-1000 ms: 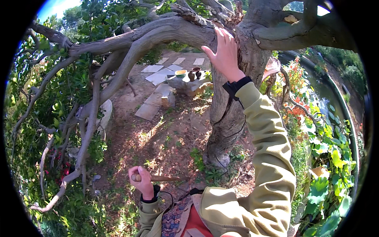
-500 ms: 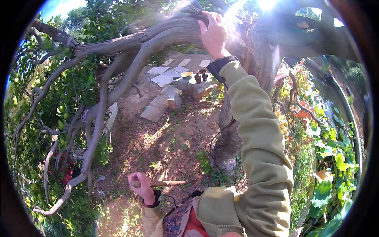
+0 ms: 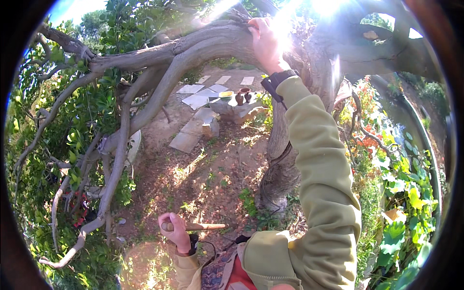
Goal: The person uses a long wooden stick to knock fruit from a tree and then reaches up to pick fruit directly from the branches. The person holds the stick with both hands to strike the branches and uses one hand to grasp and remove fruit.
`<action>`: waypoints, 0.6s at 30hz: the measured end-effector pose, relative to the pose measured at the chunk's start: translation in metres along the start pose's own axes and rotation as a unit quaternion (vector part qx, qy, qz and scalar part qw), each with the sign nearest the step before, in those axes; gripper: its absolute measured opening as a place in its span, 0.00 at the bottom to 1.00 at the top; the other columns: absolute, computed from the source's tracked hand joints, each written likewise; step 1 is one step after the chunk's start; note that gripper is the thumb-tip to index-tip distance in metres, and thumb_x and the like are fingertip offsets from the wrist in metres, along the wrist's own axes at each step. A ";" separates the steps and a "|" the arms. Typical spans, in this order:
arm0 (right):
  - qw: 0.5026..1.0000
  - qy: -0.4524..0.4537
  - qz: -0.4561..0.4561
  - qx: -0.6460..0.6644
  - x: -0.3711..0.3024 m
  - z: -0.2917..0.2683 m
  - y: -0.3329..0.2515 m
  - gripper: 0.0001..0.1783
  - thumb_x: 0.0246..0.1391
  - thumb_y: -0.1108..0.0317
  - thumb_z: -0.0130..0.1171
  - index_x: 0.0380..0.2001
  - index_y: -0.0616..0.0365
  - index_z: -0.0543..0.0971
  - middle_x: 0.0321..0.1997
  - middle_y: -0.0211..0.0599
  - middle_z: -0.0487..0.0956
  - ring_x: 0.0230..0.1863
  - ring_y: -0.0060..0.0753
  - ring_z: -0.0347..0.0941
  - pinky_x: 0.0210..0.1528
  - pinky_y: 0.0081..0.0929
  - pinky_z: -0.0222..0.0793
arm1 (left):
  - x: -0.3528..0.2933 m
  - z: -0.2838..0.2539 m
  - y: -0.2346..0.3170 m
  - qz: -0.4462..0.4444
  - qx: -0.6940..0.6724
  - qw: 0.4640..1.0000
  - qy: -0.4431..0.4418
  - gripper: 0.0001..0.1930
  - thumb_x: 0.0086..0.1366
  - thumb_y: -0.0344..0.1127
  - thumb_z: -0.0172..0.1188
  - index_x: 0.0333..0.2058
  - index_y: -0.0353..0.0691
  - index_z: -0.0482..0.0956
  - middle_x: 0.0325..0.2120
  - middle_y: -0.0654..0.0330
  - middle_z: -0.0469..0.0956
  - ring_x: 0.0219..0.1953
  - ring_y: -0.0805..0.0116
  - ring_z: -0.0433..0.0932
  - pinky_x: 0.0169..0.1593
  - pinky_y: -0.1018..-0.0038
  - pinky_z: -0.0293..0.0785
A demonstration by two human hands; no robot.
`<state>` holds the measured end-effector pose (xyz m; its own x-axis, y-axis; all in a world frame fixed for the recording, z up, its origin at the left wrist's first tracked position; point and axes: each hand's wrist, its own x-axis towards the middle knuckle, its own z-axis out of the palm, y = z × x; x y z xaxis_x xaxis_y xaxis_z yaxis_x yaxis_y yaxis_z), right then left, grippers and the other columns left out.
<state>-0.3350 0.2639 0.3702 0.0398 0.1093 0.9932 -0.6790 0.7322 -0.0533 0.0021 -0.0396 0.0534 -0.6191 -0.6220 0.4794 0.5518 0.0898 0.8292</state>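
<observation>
1. Right hand (image 3: 267,42) is reaching up, fingers wrapping over a thick grey branch (image 3: 193,50) with rough, ridged bark; sun glare is washing out the knuckles.
2. Left hand (image 3: 175,231) is curling shut around a smooth, round wooden stick (image 3: 203,226), low by the person's chest; the stick is pointing right, roughly level.
3. Olive fabric sleeve (image 3: 319,164) is running from the wrist down to the lower edge, a dark wristband (image 3: 276,79) sitting at the cuff.
4. The gnarled trunk (image 3: 280,164) is standing just beside the sleeve, partly hidden by it.
5. Beyond, flat grey paving slabs (image 3: 193,125) are lying on bare dirt; small brown pots (image 3: 242,96) are standing on a stone block, too small to make out.
6. Leafy shrubs are crowding both sides.
</observation>
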 end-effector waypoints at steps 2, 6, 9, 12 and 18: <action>1.000 -0.008 -0.014 -0.015 0.002 -0.002 0.002 0.06 0.51 0.68 0.59 0.33 0.52 0.77 0.35 0.34 0.75 0.43 0.43 0.71 0.44 0.36 0.69 | -0.001 0.002 0.001 -0.004 0.003 1.000 0.000 0.06 0.69 0.31 0.50 0.34 0.39 0.64 0.14 0.66 0.62 0.14 0.81 0.59 0.17 0.80 0.58; 1.000 -0.025 -0.010 -0.009 0.003 0.000 0.004 0.05 0.51 0.69 0.59 0.33 0.52 0.76 0.35 0.33 0.75 0.43 0.42 0.71 0.43 0.37 0.69 | -0.001 0.003 0.001 0.002 0.002 1.000 0.001 0.05 0.69 0.31 0.50 0.34 0.39 0.64 0.14 0.67 0.63 0.13 0.81 0.59 0.17 0.80 0.58; 0.998 -0.034 -0.020 -0.042 0.002 -0.004 -0.005 0.07 0.54 0.73 0.57 0.38 0.56 0.76 0.38 0.36 0.77 0.40 0.43 0.76 0.41 0.33 0.71 | -0.002 0.002 0.001 0.006 0.005 1.000 0.007 0.05 0.69 0.30 0.50 0.34 0.39 0.64 0.14 0.67 0.63 0.13 0.81 0.59 0.17 0.81 0.58; 0.998 -0.018 -0.017 -0.059 -0.003 -0.004 -0.009 0.07 0.54 0.72 0.57 0.37 0.55 0.76 0.37 0.35 0.77 0.40 0.43 0.75 0.41 0.33 0.71 | -0.005 0.001 -0.001 0.003 0.007 1.000 0.010 0.04 0.69 0.30 0.50 0.35 0.39 0.65 0.14 0.67 0.63 0.13 0.81 0.59 0.17 0.81 0.57; 0.994 -0.037 -0.050 -0.089 -0.036 -0.015 -0.041 0.07 0.51 0.72 0.58 0.34 0.53 0.73 0.35 0.34 0.73 0.41 0.42 0.71 0.40 0.35 0.70 | -0.008 0.004 0.003 0.009 0.010 1.000 0.007 0.05 0.69 0.31 0.50 0.35 0.38 0.65 0.14 0.67 0.63 0.13 0.82 0.59 0.17 0.81 0.57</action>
<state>-0.2977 0.2400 0.3347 0.0418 -0.0157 0.9990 -0.5343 0.8445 0.0357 0.0061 -0.0310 0.0531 -0.6017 -0.6307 0.4901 0.5515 0.1158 0.8261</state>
